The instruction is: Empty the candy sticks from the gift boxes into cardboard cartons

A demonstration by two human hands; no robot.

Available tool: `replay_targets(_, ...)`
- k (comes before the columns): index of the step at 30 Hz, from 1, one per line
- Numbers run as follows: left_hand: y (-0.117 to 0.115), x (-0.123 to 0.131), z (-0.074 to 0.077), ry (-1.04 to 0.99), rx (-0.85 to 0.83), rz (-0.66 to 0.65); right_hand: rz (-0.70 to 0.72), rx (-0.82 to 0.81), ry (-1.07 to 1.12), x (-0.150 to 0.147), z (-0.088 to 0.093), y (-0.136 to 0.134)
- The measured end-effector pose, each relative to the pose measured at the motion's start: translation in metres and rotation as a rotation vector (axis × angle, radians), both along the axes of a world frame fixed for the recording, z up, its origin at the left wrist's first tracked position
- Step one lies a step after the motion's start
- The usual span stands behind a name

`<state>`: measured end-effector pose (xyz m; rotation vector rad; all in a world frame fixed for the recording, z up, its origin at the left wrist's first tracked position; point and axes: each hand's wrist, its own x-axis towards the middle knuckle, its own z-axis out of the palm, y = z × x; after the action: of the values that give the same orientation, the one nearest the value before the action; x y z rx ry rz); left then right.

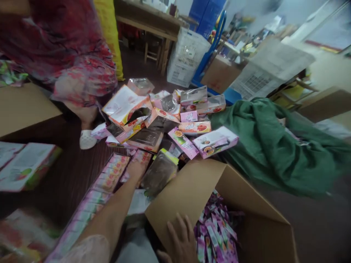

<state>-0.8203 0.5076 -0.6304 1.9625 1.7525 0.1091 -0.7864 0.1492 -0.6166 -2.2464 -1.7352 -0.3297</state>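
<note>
My left hand reaches forward onto a pink patterned box at the near edge of a heap of boxes. Its fingers are blurred, so I cannot tell whether they grip it. My right hand lies with fingers spread on the raised flap of an open cardboard carton. Many purple-pink sachets fill part of that carton. Beside my left forearm runs a long row of pink-edged packs. A box with a clear window and green edge leans between the carton and the heap.
Fruit-printed boxes are heaped on the dark floor. Green cloth lies to the right. A person in red patterned clothing is at the left, near another carton. White crates and a blue trolley stand behind.
</note>
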Motion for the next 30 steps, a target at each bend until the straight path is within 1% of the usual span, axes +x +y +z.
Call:
replay_targets(2,0.002,0.007,-0.008,0.050,0.011,0.040,-0.005,0.004,0.003,0.001,-0.005,-0.001)
replay_targets(4,0.004,0.009,-0.017,0.146,-0.016,0.045,-0.006,-0.016,0.028,-0.001,-0.005,-0.003)
replay_targets(6,0.003,0.009,-0.025,0.250,-0.040,-0.002,0.001,-0.029,0.056,-0.004,-0.001,-0.004)
replay_targets(8,-0.002,0.006,-0.031,0.313,-0.014,-0.069,-0.001,-0.036,0.085,-0.006,0.005,-0.003)
replay_targets(11,-0.016,-0.002,-0.034,0.343,0.058,-0.169,-0.007,-0.030,0.109,-0.007,0.013,0.000)
replay_targets(13,-0.025,-0.006,-0.036,0.315,0.070,-0.213,-0.003,-0.023,0.110,-0.006,0.017,0.001)
replay_targets(14,-0.027,-0.008,-0.038,0.295,0.046,-0.195,-0.001,-0.023,0.112,-0.006,0.019,0.001)
replay_targets(17,-0.030,-0.012,-0.043,0.268,-0.089,-0.051,-0.005,-0.059,0.132,-0.006,0.023,0.001)
replay_targets(18,-0.031,-0.012,-0.046,0.273,-0.116,-0.031,-0.008,-0.070,0.139,-0.006,0.023,0.001)
replay_targets(22,-0.035,-0.011,-0.052,0.272,-0.108,-0.087,-0.007,-0.061,0.137,-0.006,0.024,0.003)
replay_targets(24,-0.035,-0.011,-0.049,0.257,-0.101,-0.079,-0.001,-0.065,0.138,-0.006,0.027,0.004)
replay_targets(26,-0.030,-0.012,-0.041,0.235,-0.086,-0.071,0.007,-0.096,0.151,-0.006,0.032,0.005)
replay_targets(28,-0.017,-0.014,-0.026,0.169,-0.095,-0.068,0.007,-0.125,0.176,-0.007,0.036,0.007)
replay_targets(30,0.001,-0.019,-0.008,0.086,-0.134,-0.061,0.003,-0.128,0.201,-0.007,0.039,0.008)
